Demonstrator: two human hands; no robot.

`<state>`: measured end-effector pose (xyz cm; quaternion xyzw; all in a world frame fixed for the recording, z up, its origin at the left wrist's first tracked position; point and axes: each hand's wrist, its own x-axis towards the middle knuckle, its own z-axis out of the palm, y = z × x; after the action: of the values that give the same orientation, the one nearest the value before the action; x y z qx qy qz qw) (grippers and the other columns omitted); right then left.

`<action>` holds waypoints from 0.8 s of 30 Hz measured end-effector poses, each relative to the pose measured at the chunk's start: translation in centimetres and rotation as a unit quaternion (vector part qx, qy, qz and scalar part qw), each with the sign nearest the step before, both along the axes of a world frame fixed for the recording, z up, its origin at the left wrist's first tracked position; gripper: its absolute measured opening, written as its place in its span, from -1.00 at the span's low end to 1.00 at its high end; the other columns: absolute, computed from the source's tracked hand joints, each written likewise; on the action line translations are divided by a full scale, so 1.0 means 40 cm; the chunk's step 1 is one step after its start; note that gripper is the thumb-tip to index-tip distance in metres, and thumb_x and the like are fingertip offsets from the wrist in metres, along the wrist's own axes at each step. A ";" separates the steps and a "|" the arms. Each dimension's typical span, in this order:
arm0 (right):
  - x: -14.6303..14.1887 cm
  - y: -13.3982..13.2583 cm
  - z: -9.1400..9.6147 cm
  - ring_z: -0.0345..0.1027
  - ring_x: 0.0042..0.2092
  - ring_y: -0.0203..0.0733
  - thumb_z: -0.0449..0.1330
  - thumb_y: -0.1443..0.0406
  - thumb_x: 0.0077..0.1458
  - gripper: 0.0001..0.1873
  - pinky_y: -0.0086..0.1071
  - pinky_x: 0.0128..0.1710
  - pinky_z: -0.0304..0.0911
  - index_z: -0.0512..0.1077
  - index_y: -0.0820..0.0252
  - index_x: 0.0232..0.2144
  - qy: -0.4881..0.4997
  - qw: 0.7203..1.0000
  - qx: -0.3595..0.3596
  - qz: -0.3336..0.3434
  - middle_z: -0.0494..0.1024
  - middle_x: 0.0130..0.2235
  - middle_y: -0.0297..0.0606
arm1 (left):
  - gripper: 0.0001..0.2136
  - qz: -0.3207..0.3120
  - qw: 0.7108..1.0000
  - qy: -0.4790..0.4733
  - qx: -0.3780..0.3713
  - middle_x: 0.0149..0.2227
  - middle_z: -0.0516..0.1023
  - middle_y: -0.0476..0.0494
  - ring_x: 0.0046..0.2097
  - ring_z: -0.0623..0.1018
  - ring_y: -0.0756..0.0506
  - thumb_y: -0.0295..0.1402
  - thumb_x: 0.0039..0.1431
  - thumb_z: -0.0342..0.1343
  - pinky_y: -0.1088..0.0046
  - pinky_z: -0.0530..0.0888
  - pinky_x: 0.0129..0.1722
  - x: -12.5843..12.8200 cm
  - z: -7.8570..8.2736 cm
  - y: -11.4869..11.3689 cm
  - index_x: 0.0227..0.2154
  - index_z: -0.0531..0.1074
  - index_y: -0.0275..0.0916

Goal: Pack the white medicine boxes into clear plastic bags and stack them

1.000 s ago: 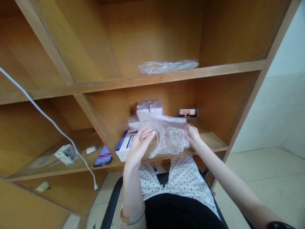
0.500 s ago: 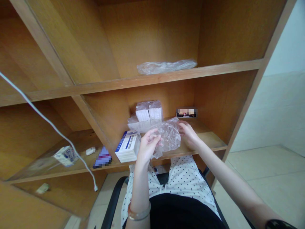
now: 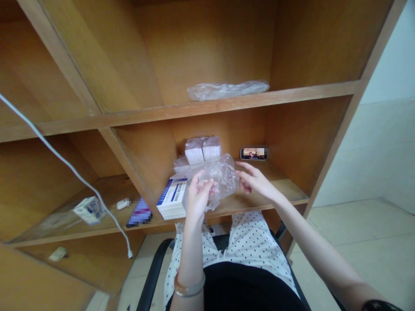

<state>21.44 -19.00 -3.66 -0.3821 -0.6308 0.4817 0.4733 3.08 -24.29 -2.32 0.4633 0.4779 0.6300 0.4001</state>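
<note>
My left hand (image 3: 198,194) is closed on a crumpled clear plastic bag (image 3: 220,175), held just above the front of the lower wooden shelf (image 3: 282,188). To the bag's right, my right hand (image 3: 254,180) has its fingers stretched out and touches the bag's edge. A white box with a blue stripe (image 3: 173,198) lies on the shelf just left of my left hand. Behind the bag stand two small white packs wrapped in plastic (image 3: 203,150).
A phone (image 3: 254,153) leans at the back of the shelf. Another clear bag (image 3: 227,90) lies on the upper shelf. In the left compartment are a small carton (image 3: 90,209), a purple packet (image 3: 140,212) and a hanging white cable (image 3: 65,162).
The bag has been gathered from a spread sheet into a smaller bunch. My left hand closed on it. My right hand moved left and opened its fingers.
</note>
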 end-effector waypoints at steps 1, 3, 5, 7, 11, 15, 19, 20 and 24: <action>-0.004 -0.004 0.000 0.16 -0.69 -0.36 0.11 0.15 0.10 -0.37 -0.49 -0.70 0.07 0.14 0.24 0.18 -0.008 1.000 0.001 0.012 0.37 -0.65 -0.47 | -0.49 0.002 1.000 -0.001 0.001 -0.42 0.56 -0.04 -0.50 0.50 0.02 -0.31 -0.03 0.24 0.54 0.41 -0.44 0.000 -0.001 0.001 0.02 0.30 -0.25; -0.010 -0.008 -0.003 0.19 -0.66 -0.36 0.08 0.20 0.10 -0.38 -0.49 -0.67 0.11 0.11 0.26 0.20 -0.007 1.000 0.013 0.027 0.41 -0.61 -0.45 | -0.49 0.000 1.000 -0.004 0.001 -0.42 0.56 -0.05 -0.49 0.51 0.02 -0.31 -0.02 0.24 0.54 0.40 -0.45 -0.001 -0.003 0.003 0.03 0.29 -0.24; -0.012 -0.006 -0.005 0.20 -0.65 -0.37 0.07 0.26 0.07 -0.37 -0.49 -0.65 0.12 0.10 0.27 0.20 0.009 0.999 0.031 0.028 0.41 -0.58 -0.47 | -0.46 -0.008 1.000 -0.009 -0.001 -0.40 0.57 -0.06 -0.48 0.51 0.01 -0.31 -0.03 0.25 0.53 0.40 -0.45 -0.002 -0.003 0.003 0.04 0.27 -0.23; -0.010 -0.002 -0.005 0.20 -0.64 -0.38 0.06 0.31 0.02 -0.35 -0.50 -0.63 0.13 0.11 0.26 0.19 0.027 0.998 0.046 0.018 0.39 -0.59 -0.50 | -0.40 -0.025 1.000 -0.016 0.001 -0.38 0.56 -0.06 -0.47 0.52 0.01 -0.32 -0.05 0.27 0.52 0.42 -0.42 -0.004 0.001 0.000 0.09 0.24 -0.22; -0.002 0.007 -0.001 0.20 -0.63 -0.38 0.05 0.35 -0.07 -0.32 -0.49 -0.60 0.16 0.14 0.23 0.17 0.062 0.997 0.052 -0.005 0.38 -0.61 -0.53 | -0.20 -0.053 0.998 -0.016 0.034 -0.31 0.55 -0.05 -0.37 0.53 0.00 -0.40 -0.14 0.32 0.50 0.45 -0.34 -0.015 0.011 -0.007 0.20 0.10 -0.16; 0.004 0.010 0.006 0.18 -0.62 -0.38 0.06 0.33 -0.09 -0.33 -0.49 -0.59 0.14 0.17 0.24 0.15 0.089 0.995 0.048 -0.025 0.37 -0.62 -0.54 | 0.00 -0.084 0.996 0.015 0.033 -0.14 0.52 -0.15 -0.31 0.53 -0.01 -0.49 -0.23 0.34 0.49 0.47 -0.32 -0.032 0.015 -0.016 0.29 -0.08 -0.08; 0.011 0.014 0.010 0.17 -0.62 -0.38 0.07 0.33 -0.08 -0.35 -0.47 -0.57 0.15 0.20 0.25 0.13 0.108 0.991 0.063 -0.042 0.36 -0.63 -0.54 | -0.07 -0.086 0.994 0.034 0.052 -0.15 0.52 -0.16 -0.27 0.54 -0.05 -0.50 -0.18 0.30 0.45 0.48 -0.30 -0.045 0.011 -0.016 0.28 -0.02 -0.07; 0.013 0.015 0.010 0.18 -0.62 -0.37 0.07 0.33 -0.08 -0.36 -0.47 -0.57 0.15 0.21 0.25 0.12 0.113 0.990 0.068 -0.047 0.36 -0.63 -0.54 | -0.13 -0.072 0.995 0.038 0.059 -0.17 0.53 -0.16 -0.25 0.54 -0.05 -0.49 -0.18 0.29 0.45 0.48 -0.29 -0.048 0.009 -0.013 0.25 0.07 -0.10; 0.027 0.023 0.012 0.23 -0.60 -0.36 0.09 0.33 -0.07 -0.42 -0.43 -0.52 0.20 0.27 0.22 0.08 0.138 0.985 0.079 -0.062 0.38 -0.61 -0.51 | -0.47 0.024 0.996 0.031 0.083 -0.24 0.55 -0.14 -0.20 0.52 -0.04 -0.49 -0.21 0.31 0.51 0.43 -0.24 -0.069 -0.001 0.007 -0.06 0.43 -0.25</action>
<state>22.52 -18.10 -3.20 -0.3117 -0.5708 0.4479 0.6135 0.33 -24.02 -2.36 0.5026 0.4470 0.6622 0.3303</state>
